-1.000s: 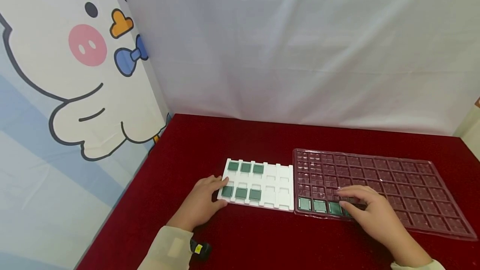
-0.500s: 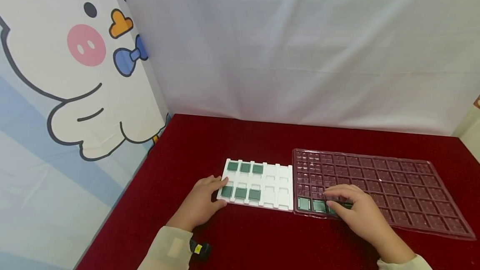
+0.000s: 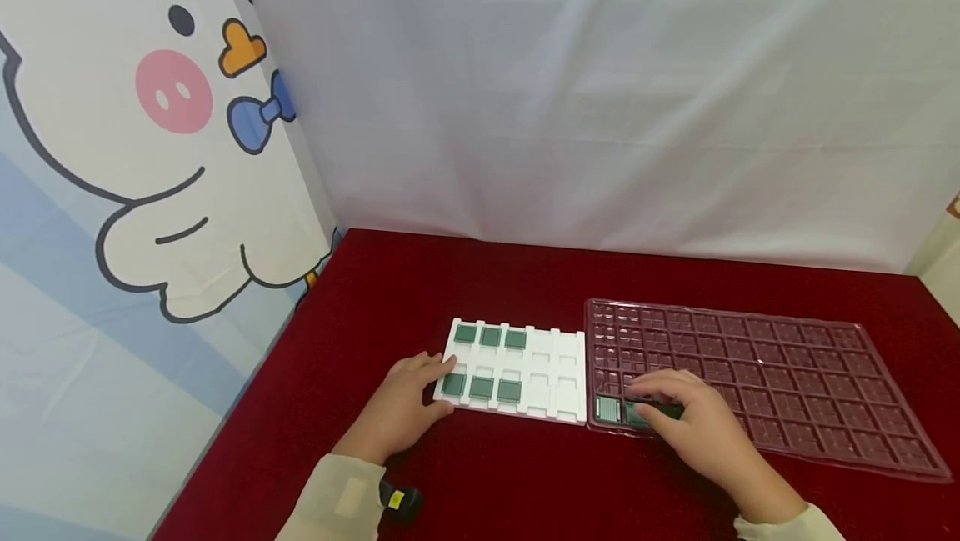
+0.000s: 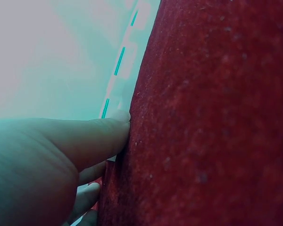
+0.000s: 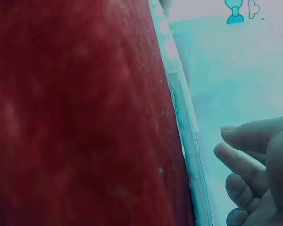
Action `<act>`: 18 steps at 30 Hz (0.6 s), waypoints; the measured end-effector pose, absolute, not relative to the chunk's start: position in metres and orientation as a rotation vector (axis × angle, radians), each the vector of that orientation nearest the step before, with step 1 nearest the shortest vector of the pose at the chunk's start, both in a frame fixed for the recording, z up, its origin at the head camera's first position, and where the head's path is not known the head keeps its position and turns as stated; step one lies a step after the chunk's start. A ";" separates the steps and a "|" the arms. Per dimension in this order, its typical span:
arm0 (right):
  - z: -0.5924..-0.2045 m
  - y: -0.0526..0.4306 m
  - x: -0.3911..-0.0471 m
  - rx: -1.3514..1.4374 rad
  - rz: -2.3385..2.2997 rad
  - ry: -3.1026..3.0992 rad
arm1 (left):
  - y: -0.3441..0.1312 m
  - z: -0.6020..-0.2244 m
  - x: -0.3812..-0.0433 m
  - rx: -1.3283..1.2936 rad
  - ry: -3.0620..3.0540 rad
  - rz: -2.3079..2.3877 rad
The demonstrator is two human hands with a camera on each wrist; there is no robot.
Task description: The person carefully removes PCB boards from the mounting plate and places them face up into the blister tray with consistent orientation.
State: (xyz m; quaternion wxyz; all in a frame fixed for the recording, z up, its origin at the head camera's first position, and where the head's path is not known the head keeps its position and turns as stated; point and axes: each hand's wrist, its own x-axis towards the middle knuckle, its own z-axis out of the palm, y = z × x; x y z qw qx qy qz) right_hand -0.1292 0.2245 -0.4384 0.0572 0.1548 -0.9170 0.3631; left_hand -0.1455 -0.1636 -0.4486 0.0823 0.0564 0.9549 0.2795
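My left hand grips the left end of a white tray, with the index finger on its left edge and the thumb at the near corner. Green square chips sit in several of its pockets, in two rows. To the right, my right hand hovers low over the front row of a clear plastic grid tray. Its thumb and fingertips are slightly apart, with nothing visible between them in the right wrist view. A green chip lies in the front-left pocket; more chips show beside and partly behind the fingers.
Both trays stand edge to edge on a red cloth-covered table. A white curtain closes off the back, and a cartoon-printed curtain hangs along the left. A black wrist device is by the left sleeve.
My right hand has moved left along the grid tray's front row, from about the third chip to the second. My left hand and the white tray have stayed in place.
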 end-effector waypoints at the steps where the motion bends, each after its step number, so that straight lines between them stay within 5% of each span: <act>1: -0.438 0.223 -0.129 0.470 1.108 -2.781 | -0.164 -0.448 -0.146 0.169 2.852 0.835; 18: -0.440 0.200 -0.133 0.536 1.143 -2.768 | -0.164 -0.448 -0.146 0.171 2.857 0.836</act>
